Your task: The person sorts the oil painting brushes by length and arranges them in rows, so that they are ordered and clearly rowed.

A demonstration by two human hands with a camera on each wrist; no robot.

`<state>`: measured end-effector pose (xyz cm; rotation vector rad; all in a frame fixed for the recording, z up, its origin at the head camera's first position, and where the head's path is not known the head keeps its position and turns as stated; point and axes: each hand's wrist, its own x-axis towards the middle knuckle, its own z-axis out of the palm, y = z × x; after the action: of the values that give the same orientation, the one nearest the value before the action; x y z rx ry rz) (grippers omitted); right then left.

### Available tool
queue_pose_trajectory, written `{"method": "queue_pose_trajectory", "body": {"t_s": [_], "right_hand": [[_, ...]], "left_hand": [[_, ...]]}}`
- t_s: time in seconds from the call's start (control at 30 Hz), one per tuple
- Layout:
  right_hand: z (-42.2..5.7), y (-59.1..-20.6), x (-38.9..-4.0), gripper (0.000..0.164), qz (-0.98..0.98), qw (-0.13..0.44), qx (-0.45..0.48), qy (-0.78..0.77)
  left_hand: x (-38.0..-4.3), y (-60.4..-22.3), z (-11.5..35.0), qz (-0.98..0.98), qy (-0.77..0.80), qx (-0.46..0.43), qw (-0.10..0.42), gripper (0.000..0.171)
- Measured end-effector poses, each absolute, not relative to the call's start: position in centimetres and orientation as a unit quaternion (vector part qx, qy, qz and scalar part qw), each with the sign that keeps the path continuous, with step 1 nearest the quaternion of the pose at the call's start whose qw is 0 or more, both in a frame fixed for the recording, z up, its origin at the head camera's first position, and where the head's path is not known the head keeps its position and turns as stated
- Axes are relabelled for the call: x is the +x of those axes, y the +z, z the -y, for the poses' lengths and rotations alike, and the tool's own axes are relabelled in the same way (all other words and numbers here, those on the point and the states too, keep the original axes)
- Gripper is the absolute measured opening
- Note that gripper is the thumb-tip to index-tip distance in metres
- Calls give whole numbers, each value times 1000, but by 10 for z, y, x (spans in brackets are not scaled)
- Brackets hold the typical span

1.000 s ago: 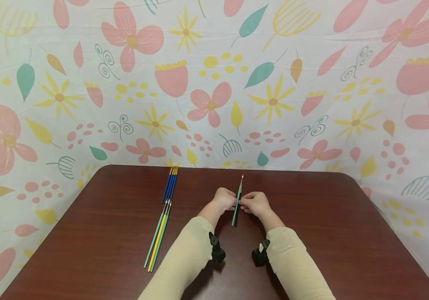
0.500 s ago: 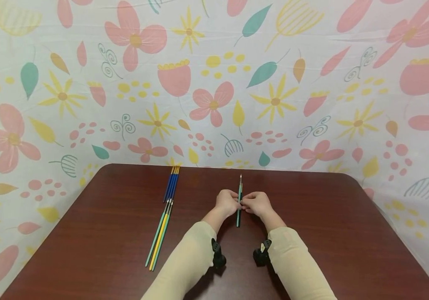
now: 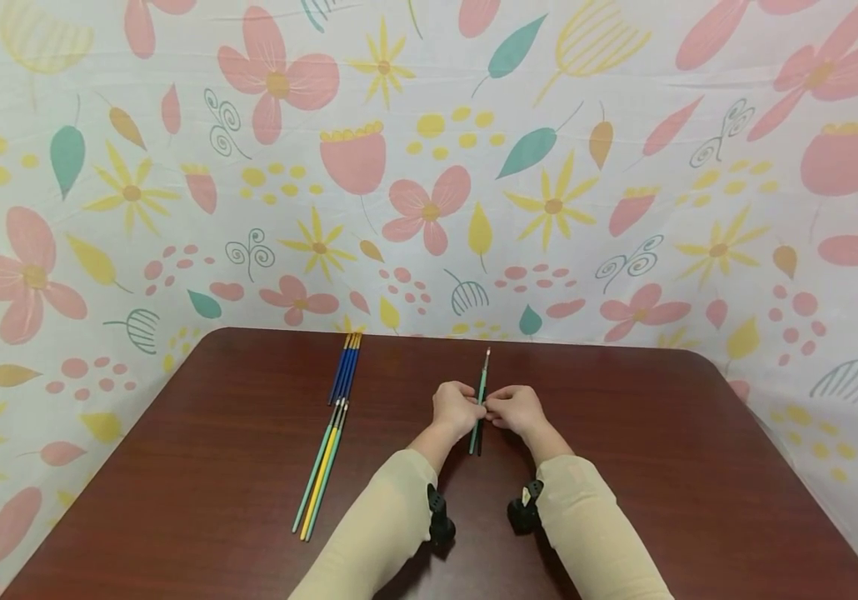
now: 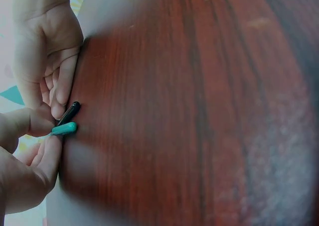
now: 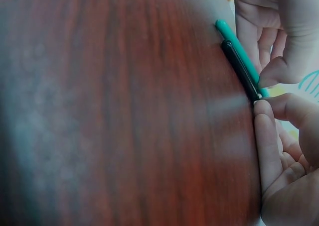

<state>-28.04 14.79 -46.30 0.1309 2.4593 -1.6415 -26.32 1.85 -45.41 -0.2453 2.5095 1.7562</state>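
In the head view, both hands meet near the middle of the table over two paintbrushes. My left hand pinches a green paintbrush between thumb and fingers, its bristles pointing toward the wall. A black paintbrush lies close alongside, partly behind the green one, and my right hand pinches it. From the left wrist, the rounded ends of the green handle and the black handle stick out between the fingertips. The right wrist view has the black handle just beside the green handle.
On the left of the brown table, several blue paintbrushes with yellow tips lie side by side near the far edge. Below them lie two green paintbrushes with a yellow paintbrush between. A flower-patterned cloth hangs behind the table.
The green paintbrush swung nearly in line with the black one half a second ago; now its bristle end leans right and the handle ends stand apart. Both hands stay at about the same place.
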Motion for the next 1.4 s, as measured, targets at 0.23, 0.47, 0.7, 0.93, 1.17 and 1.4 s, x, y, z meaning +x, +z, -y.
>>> {"method": "queue_pose_trajectory", "body": {"t_s": [0.23, 0.47, 0.7, 0.93, 1.17, 1.4], "right_hand": [[-148, -462, -279, 25, -826, 92, 45, -554], [-148, -462, -279, 24, -821, 89, 47, -561], [-148, -462, -279, 24, -823, 93, 41, -559], [-148, -462, -280, 23, -821, 92, 40, -562], [-148, -464, -280, 24, -819, 94, 44, -565], [-149, -466, -281, 23, -816, 95, 41, -568]], "left_hand": [[-262, -455, -17, -797, 596, -92, 32, 25], [-263, -459, -9, -776, 623, -91, 19, 26], [-263, -459, 3, -745, 662, -87, 4, 26], [-263, -451, 18, -735, 672, -89, 0, 27], [-264, -452, 31, -727, 682, -84, -10, 27], [-264, -454, 43, -694, 715, -84, -17, 29]]}}
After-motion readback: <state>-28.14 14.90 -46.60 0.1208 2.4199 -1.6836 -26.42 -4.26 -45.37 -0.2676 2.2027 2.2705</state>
